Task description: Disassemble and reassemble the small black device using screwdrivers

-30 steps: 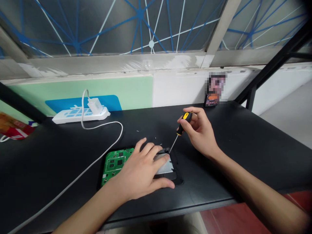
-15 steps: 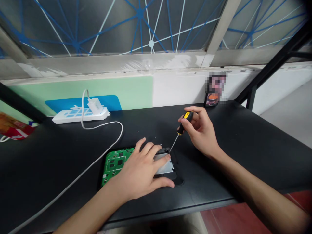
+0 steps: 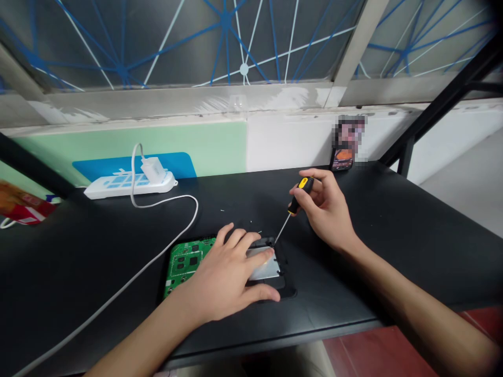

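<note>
A flat black device casing (image 3: 288,288) lies on the dark table, with a green circuit board (image 3: 183,264) in its left part and a silver metal plate (image 3: 267,269) in its right. Across its middle rests my left hand (image 3: 230,275), fingers spread, the index fingertip on the plate's upper right corner. My right hand (image 3: 326,209) grips a black and yellow screwdriver (image 3: 301,195), tilted, its tip down at the casing near that corner. Whether the tip sits in a screw is too small to tell. Part of the board and plate is hidden under my left hand.
Behind, on the left, a white power strip (image 3: 118,186) holds a charger plug (image 3: 153,170); its white cable (image 3: 129,285) runs across the table's left side. A phone (image 3: 341,157) leans against the wall at back right. A red packet (image 3: 25,204) lies far left.
My right hand and the screwdriver have shifted very slightly to the right. My left hand stays spread on the casing, and the casing has not visibly moved.
</note>
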`<state>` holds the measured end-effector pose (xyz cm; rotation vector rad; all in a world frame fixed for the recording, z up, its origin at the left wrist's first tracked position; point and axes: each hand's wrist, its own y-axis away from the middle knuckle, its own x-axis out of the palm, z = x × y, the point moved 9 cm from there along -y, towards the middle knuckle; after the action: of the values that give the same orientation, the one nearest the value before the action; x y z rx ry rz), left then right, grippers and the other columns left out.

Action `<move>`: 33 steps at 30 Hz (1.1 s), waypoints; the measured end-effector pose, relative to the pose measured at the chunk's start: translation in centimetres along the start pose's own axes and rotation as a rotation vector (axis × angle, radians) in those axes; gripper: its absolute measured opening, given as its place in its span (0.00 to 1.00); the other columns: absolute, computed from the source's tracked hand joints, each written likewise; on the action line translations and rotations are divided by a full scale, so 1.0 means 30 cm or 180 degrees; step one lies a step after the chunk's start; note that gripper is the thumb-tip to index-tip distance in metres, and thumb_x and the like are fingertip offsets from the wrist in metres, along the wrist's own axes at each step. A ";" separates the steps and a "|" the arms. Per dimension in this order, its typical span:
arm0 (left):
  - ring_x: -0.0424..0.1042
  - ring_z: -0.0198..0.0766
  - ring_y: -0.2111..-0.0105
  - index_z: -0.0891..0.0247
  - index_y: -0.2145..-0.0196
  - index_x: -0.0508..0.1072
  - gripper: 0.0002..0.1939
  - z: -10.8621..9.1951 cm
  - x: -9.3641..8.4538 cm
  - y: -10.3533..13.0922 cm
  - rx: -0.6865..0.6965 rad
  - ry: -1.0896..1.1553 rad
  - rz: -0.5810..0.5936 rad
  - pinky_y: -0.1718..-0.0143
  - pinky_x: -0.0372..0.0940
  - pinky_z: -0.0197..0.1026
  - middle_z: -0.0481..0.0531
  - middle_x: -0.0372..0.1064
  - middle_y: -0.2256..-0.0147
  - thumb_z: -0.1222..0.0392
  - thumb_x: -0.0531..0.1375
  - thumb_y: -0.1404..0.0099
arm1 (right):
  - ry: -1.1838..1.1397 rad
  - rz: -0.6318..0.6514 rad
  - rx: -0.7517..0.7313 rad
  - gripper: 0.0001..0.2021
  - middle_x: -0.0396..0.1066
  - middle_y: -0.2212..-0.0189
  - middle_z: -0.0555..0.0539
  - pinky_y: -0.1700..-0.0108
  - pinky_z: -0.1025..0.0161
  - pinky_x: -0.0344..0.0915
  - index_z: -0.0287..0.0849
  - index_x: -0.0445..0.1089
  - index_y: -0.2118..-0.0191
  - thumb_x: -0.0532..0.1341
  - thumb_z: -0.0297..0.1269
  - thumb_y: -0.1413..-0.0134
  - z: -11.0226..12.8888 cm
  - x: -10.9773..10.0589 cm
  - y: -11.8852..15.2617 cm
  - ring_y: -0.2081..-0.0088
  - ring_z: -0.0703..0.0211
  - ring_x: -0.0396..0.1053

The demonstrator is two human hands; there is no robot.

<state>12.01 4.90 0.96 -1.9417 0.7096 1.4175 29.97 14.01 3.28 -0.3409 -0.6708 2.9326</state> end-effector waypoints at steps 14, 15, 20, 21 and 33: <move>0.64 0.55 0.42 0.54 0.41 0.70 0.31 0.000 0.008 0.001 -0.0013 -0.0012 0.0054 0.35 0.47 0.68 0.60 0.65 0.42 0.31 0.54 0.30 | 0.0036 0.0020 0.0019 0.16 0.71 0.67 0.52 0.73 0.61 0.74 0.52 0.64 0.49 0.64 0.41 0.40 -0.005 0.002 -0.004 0.74 0.62 0.72; 0.64 0.55 0.42 0.54 0.41 0.70 0.31 0.000 0.008 0.001 -0.0010 -0.0017 0.0051 0.35 0.47 0.68 0.60 0.65 0.42 0.31 0.54 0.30 | 0.0026 0.0014 0.0021 0.15 0.71 0.67 0.52 0.73 0.62 0.74 0.51 0.63 0.49 0.64 0.41 0.40 -0.003 0.002 -0.004 0.74 0.62 0.71; 0.64 0.55 0.42 0.54 0.41 0.70 0.32 0.003 0.007 0.001 -0.0011 -0.0011 0.0049 0.35 0.47 0.67 0.60 0.65 0.42 0.31 0.54 0.30 | 0.0012 0.0014 -0.0015 0.15 0.71 0.67 0.52 0.74 0.63 0.74 0.51 0.63 0.49 0.64 0.41 0.39 0.001 0.004 -0.002 0.75 0.63 0.72; 0.64 0.55 0.42 0.54 0.41 0.70 0.32 0.004 0.007 0.001 -0.0013 -0.0007 0.0052 0.35 0.47 0.68 0.60 0.65 0.42 0.31 0.54 0.30 | 0.0009 0.0028 -0.0026 0.15 0.71 0.67 0.52 0.73 0.62 0.74 0.51 0.63 0.49 0.64 0.41 0.40 0.000 0.004 -0.002 0.74 0.62 0.72; 0.63 0.56 0.41 0.54 0.40 0.70 0.32 0.004 0.008 0.006 -0.0013 0.0028 0.0033 0.34 0.45 0.68 0.59 0.65 0.42 0.31 0.55 0.31 | -0.0004 0.0048 0.0022 0.15 0.71 0.68 0.52 0.74 0.61 0.75 0.51 0.63 0.49 0.64 0.42 0.40 -0.014 0.004 -0.006 0.74 0.62 0.72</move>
<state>11.86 4.85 0.66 -1.9510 0.7225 1.4186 29.96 14.36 2.95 -0.3450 -0.6612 2.9489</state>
